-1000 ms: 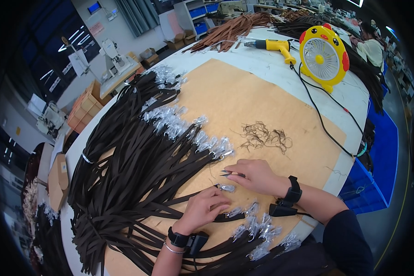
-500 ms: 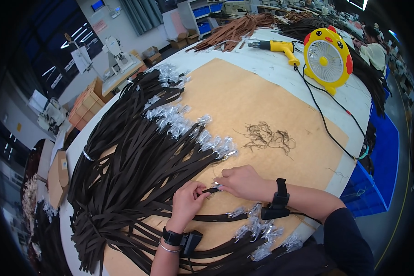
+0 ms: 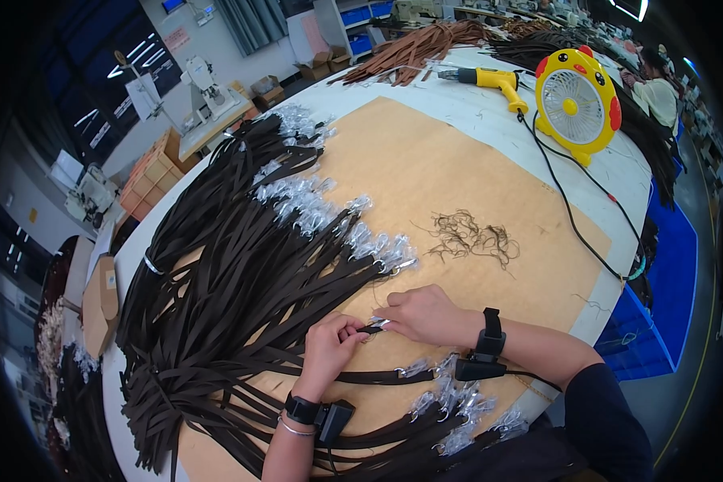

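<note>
My left hand (image 3: 329,349) pinches a black strap (image 3: 370,328) near its end, above the brown paper sheet. Right beside it, my right hand (image 3: 422,315) is closed with its fingertips at the strap's end, where a small silvery piece shows. The fingers hide most of that piece, so its kind cannot be told. To the left spreads a large heap of black straps (image 3: 241,265). Metal hooks in clear plastic wrap (image 3: 386,251) end many of them. More straps with wrapped hooks (image 3: 458,406) lie nearer me, beneath my right wrist.
Dark thread scraps (image 3: 474,239) lie on the brown paper (image 3: 426,153). Farther back stand a yellow heat gun (image 3: 498,80) and a yellow fan (image 3: 572,106), with a black cable looping down the right side. Brown straps (image 3: 422,50) lie at the far edge. A blue bin (image 3: 643,329) stands right of the table.
Both hands stay at the strap's end with only slight finger shifts. The whole view has shifted a little; nothing has been let go.
</note>
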The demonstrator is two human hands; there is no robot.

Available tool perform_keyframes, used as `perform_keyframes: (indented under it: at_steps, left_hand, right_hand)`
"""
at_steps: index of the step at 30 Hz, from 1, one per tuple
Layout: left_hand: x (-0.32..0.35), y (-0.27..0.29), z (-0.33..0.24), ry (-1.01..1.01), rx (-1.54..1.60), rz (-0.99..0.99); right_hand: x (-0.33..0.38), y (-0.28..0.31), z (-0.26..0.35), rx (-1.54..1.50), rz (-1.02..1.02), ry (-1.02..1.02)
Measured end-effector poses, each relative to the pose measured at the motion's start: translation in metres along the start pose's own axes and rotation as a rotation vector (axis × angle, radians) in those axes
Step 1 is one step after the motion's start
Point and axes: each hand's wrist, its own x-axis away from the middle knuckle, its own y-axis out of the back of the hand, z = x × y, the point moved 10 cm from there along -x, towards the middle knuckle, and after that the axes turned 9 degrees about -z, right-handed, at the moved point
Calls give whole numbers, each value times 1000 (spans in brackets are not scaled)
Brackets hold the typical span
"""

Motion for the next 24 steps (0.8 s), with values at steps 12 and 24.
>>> perform_keyframes:
  at_steps: [12,24]
  left_hand:
    - [1,1,-5,63,88,0]
    - [3,-2,-43,-332,-197,0]
  right_hand:
    - [0,17,-13,-7,7,-95]
    - [7,11,1,9,-5,17]
